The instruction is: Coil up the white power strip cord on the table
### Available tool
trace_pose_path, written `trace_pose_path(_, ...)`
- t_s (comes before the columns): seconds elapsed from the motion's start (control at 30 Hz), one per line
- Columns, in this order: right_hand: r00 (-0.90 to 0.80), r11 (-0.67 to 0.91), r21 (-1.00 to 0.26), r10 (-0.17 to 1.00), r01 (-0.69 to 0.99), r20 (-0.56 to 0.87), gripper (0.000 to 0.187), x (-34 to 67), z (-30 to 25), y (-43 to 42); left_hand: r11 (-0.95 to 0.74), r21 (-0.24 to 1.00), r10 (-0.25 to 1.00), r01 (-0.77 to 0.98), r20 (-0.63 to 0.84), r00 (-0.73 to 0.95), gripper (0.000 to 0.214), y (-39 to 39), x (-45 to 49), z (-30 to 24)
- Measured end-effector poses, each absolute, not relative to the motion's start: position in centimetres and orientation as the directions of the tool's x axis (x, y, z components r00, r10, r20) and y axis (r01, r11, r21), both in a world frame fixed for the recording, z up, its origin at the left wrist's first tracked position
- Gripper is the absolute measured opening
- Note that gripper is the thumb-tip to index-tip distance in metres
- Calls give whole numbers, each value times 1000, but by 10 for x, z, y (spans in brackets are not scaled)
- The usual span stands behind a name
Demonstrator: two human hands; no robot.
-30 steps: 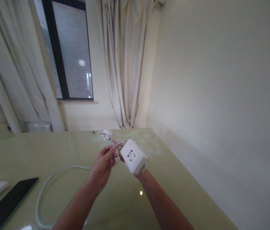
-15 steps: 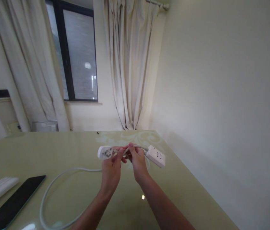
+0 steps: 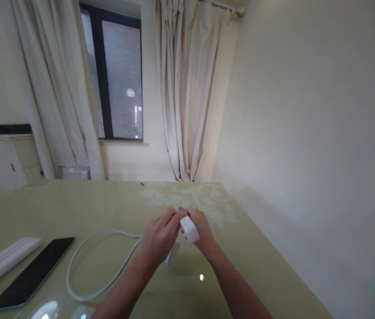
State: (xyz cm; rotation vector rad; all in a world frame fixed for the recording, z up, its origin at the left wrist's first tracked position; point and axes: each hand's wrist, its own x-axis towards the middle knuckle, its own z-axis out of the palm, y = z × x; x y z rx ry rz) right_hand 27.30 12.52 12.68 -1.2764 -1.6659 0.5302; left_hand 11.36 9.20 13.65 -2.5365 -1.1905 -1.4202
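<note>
My left hand (image 3: 161, 235) and my right hand (image 3: 199, 221) meet above the table, both with fingers closed on the white extension cord (image 3: 99, 231). In front of my right palm is a white block (image 3: 190, 230), one end of the cord; whether it is the plug or the socket end, I cannot tell. Another white piece (image 3: 173, 253), blurred, hangs below my left fingers. My fingers hide the cord between them. From beside my left hand the cord loops out over the tabletop to the left.
On the left of the pale green table (image 3: 107, 204) lie a dark flat slab (image 3: 36, 272) and a long white bar (image 3: 6, 261). A small black bit (image 3: 142, 184) sits at the far edge. A wall (image 3: 307, 155) runs along the right side. Curtains (image 3: 190, 88) hang behind.
The two white ends, earlier out to either side of my hands, have swung in and down. My left hand has turned knuckles-up. The view has shifted slightly left.
</note>
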Motion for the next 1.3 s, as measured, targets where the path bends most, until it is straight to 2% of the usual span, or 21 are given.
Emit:
trace_pose_path(0.1, -41, 381, -556, 848, 739, 528, 45, 266, 135, 112, -681, 492, 648, 543, 751, 132, 28, 94, 109, 145)
trace_pose_path(0.2, -63, 395, -490, 823, 777, 564, 38, 263, 141, 104, -647, 615, 675, 450, 737, -35, 20, 94, 107, 153)
trace_pose_path(0.33, -174, 533, -515, 789, 672, 589, 39, 265, 149, 98, -589, 736, 720, 335, 666, -195, 16, 89, 105, 165)
trace_pose_path(0.47, -376, 653, -581, 756, 485, 536, 7, 266, 159, 88, -534, 784, 737, 317, 616, -280, 23, 89, 93, 175)
trace_pose_path(0.53, -463, 682, -604, 728, 412, 506, 15, 264, 165, 79, -516, 821, 756, 244, 571, -321, 27, 92, 84, 178)
trace_pose_path(0.63, -585, 745, -558, 650, 366, 485, 21, 261, 175, 66, -437, 899, 851, 22, 421, -315, 39, 98, 74, 181)
trace_pose_path(0.73, -642, 796, -435, 600, 421, 477, 21, 261, 181, 58, -350, 928, 907, -130, 301, -294, 45, 100, 71, 184)
trace_pose_path(0.87, -656, 834, -132, 509, 535, 558, 34, 266, 179, 63, -276, 938, 948, -208, 231, -217, 50, 100, 73, 186)
trace_pose_path(0.97, -656, 822, 98, 370, 562, 659, 46, 274, 177, 69, -218, 942, 973, -256, 189, -135, 53, 101, 76, 185)
trace_pose_path(1.07, -651, 809, 247, 206, 533, 730, 49, 278, 179, 70, -166, 938, 984, -303, 137, -117, 55, 103, 79, 181)
trace_pose_path(1.3, -615, 848, 327, -2, 417, 788, 23, 278, 172, 75, -56, 918, 995, -393, 17, -103, 61, 108, 89, 172)
